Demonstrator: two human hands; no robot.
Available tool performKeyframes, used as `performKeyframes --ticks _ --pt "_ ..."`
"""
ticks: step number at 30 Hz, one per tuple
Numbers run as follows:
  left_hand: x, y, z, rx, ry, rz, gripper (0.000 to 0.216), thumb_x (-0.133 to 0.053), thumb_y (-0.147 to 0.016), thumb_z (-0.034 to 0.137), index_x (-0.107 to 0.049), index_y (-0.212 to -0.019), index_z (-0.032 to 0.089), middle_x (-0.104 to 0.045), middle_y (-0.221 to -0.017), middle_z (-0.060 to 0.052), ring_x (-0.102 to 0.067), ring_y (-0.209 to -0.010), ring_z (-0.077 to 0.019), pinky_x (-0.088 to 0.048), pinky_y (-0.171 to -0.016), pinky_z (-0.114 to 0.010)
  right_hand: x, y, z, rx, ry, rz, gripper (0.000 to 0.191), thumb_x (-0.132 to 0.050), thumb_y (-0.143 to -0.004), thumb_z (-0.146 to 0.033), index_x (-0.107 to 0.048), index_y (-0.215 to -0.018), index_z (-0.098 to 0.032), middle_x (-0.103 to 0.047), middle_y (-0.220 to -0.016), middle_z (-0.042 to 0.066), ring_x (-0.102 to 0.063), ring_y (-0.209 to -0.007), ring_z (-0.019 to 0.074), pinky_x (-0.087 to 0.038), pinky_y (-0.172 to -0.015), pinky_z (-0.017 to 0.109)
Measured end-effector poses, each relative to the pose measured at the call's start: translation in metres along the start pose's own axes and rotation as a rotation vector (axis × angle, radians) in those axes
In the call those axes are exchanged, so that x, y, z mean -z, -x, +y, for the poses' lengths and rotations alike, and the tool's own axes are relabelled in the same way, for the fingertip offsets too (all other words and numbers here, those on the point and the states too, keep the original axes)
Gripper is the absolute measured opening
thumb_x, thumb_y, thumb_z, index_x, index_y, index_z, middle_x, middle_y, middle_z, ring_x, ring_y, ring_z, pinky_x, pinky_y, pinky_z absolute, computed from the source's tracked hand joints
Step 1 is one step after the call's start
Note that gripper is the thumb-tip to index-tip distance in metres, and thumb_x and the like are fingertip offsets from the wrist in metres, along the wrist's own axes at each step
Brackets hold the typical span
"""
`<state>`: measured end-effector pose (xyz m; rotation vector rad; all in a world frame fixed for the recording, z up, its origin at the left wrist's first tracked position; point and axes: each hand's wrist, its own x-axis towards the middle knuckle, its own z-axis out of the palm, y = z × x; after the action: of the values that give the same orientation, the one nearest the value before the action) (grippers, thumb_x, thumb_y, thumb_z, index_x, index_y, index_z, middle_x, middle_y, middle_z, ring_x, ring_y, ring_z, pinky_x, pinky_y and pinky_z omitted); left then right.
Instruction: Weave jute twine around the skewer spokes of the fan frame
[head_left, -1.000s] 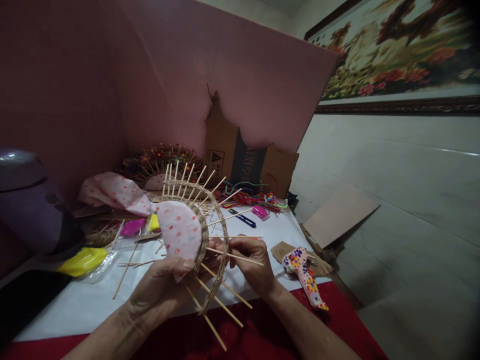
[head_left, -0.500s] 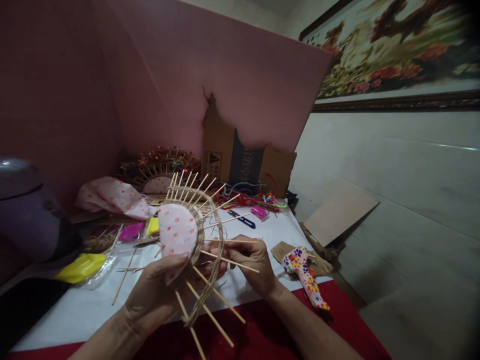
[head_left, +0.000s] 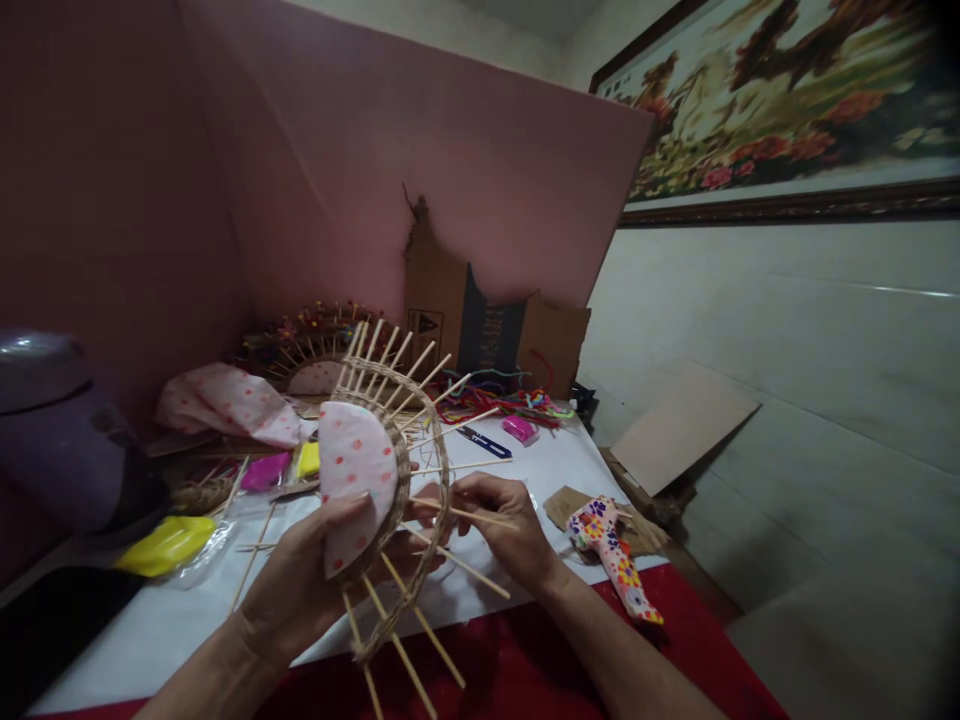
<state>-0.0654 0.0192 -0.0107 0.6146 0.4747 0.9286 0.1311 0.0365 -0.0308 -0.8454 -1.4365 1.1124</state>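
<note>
Head view: left hand [head_left: 296, 575] grips the spotted half-disc [head_left: 358, 465], thumb on top; right hand [head_left: 514, 525] curls nearly closed by the braid [head_left: 443, 445], its hold too obscured to tell.

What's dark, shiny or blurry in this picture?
Head view: pink wall darkens leftward; purple container shines pale on top; tiled wall has a bright streak; left hand and right hand look fairly sharp, but lettering on the cardboard is too blurry to read.

A painting [head_left: 780, 105] is hanging; cardboard [head_left: 491, 325] is standing along the table's [head_left: 559, 465] far edge; a flowered object [head_left: 619, 560] is lying near the right edge.
</note>
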Motion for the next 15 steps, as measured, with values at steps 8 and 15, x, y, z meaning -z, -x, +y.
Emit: performKeyframes --ticks 8,15 --pt "-0.001 -0.004 0.006 0.084 -0.128 0.063 0.027 -0.048 -0.08 0.017 -0.067 -0.09 0.0 -0.069 -0.086 -0.02 -0.066 -0.078 -0.0287 -0.051 -0.076 -0.039 0.021 -0.008 -0.015 0.069 0.232 0.257 0.014 -0.063 -0.072 -0.029 -0.061 -0.066 -0.016 -0.055 -0.056 -0.002 -0.049 -0.051 0.0089 -0.04 -0.049 0.02" --pt "-0.001 -0.003 0.01 0.056 -0.183 0.127 0.025 -0.052 -0.077 0.016 -0.067 -0.092 0.002 -0.069 -0.088 -0.019 -0.066 -0.079 -0.0289 -0.053 -0.072 -0.038 0.038 -0.011 -0.018 0.25 0.441 0.212 0.007 -0.061 -0.074 -0.022 -0.062 -0.068 -0.017 -0.06 -0.064 0.0 -0.054 -0.06 0.0115 -0.043 -0.057 0.023"
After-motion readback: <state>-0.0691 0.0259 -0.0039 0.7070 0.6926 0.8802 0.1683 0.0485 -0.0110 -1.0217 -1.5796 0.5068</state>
